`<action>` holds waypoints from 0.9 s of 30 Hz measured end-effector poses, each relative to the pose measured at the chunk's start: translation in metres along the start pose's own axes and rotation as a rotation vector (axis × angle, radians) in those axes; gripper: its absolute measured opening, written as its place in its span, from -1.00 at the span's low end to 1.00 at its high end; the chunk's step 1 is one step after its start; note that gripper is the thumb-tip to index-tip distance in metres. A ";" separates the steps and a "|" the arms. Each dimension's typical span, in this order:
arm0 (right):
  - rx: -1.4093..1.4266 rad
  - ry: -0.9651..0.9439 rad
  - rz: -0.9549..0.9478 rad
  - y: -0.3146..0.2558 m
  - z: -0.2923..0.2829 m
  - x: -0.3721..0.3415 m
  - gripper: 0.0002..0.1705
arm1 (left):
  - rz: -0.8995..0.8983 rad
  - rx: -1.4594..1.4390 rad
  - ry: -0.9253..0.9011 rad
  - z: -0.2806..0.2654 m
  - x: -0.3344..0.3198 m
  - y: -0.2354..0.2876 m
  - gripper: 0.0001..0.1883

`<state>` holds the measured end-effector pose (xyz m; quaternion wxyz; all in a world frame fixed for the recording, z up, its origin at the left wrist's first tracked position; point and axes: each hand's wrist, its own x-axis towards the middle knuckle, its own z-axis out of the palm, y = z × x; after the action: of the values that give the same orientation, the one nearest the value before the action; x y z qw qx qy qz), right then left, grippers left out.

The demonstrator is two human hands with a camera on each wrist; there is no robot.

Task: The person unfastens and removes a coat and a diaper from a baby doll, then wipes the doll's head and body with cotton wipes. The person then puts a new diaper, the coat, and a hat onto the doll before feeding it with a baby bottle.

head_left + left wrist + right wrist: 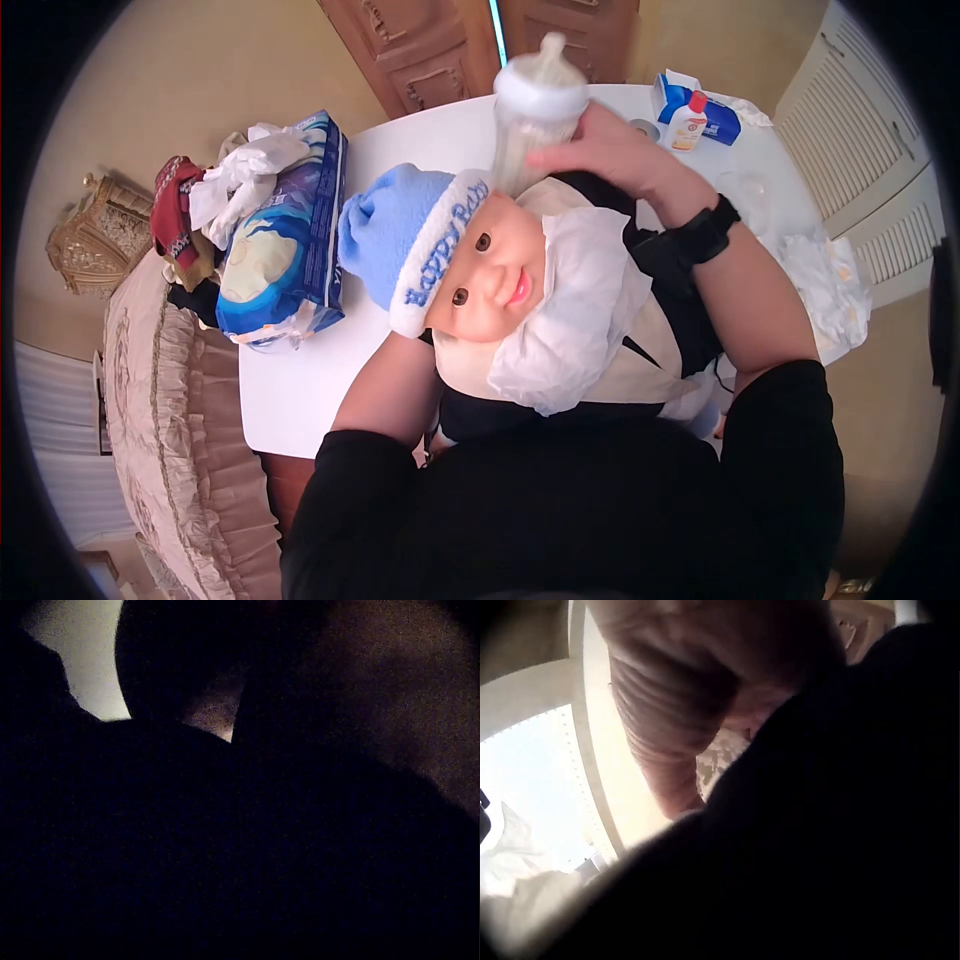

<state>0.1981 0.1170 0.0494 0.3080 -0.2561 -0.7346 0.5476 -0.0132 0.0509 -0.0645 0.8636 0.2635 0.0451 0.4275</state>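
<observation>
A baby doll (500,270) in a blue knitted hat (400,235) lies across the person's left arm, against the chest. A crumpled white cloth (575,310) covers its chin and front. The right hand (610,150) grips a baby bottle (525,125) just beyond the doll's head, teat up; the bottle is a little blurred. In the right wrist view, the same hand (679,690) shows its creased palm side, with dark fabric blocking much of the scene. Behind the doll, the left hand is hidden in the head view, and the left wrist view is nearly black.
On the white table (290,400), a blue diaper pack (290,230) with cloths on top stands at left. A lotion bottle (686,122) and a blue box (720,125) are at the back right. Crumpled white plastic (825,290) lies on the right edge. A ruffled bed (170,390) borders the left.
</observation>
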 end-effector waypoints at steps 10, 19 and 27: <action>-0.008 0.361 -0.228 -0.074 -0.041 -0.094 -0.29 | 0.055 -0.105 0.036 -0.001 -0.007 0.006 -0.50; 0.222 0.271 0.130 -0.030 0.033 -0.184 0.15 | 0.102 -0.151 0.040 0.002 -0.014 0.005 -0.50; 0.351 0.291 0.340 -0.017 0.042 -0.182 0.26 | 0.129 -0.171 -0.004 0.004 -0.015 0.005 -0.50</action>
<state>0.2908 -0.0446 0.0257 0.3538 -0.3943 -0.5230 0.6677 -0.0250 0.0401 -0.0611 0.8537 0.1918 -0.0103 0.4841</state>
